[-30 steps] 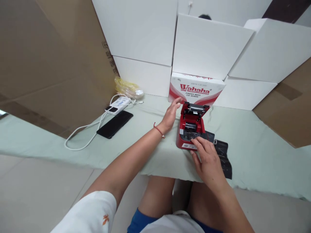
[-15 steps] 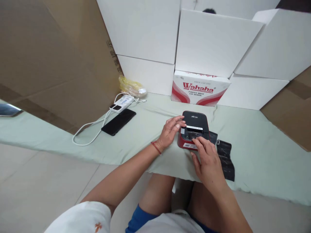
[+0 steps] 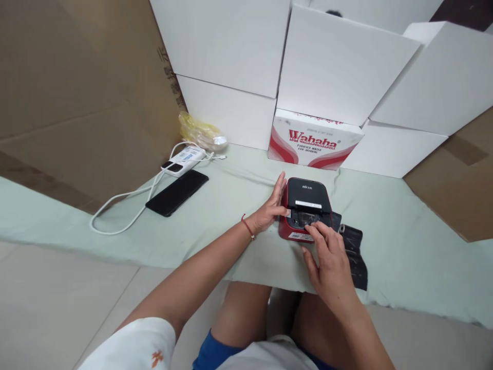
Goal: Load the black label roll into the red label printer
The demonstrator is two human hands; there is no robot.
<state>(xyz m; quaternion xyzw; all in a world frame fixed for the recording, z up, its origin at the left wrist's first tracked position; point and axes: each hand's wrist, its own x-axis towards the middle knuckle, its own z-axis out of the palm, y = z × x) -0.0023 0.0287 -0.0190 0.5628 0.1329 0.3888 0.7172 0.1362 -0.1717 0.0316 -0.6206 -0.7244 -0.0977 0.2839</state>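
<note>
A small red-and-black device (image 3: 308, 192), which looks like a label printer, sits on the cloth-covered table in front of me. My left hand (image 3: 271, 205) is at its left side, fingers stretched along the red wall and the thumb on a small pale square on the top. Over the front part is my right hand (image 3: 327, 249), its fingertips touching the edge of the dark recessed panel and the thumb held apart. Neither hand grips anything. A strip of shiny black film (image 3: 353, 252) lies against the device's right side, partly behind my right hand.
To the left lie a black phone (image 3: 177, 192), a white power strip (image 3: 185, 160) with a white cable (image 3: 111, 197), and a yellowish plastic bag (image 3: 200, 131). A Wahaha carton (image 3: 314, 139) and white boxes (image 3: 227, 110) stand behind. Brown cardboard (image 3: 84, 103) walls the left; another brown box (image 3: 458, 174) stands right.
My left hand has moved from the top of the lid to the device's left side, its fingers straightening and its thumb coming onto the pale square. My right hand stays at the front panel.
</note>
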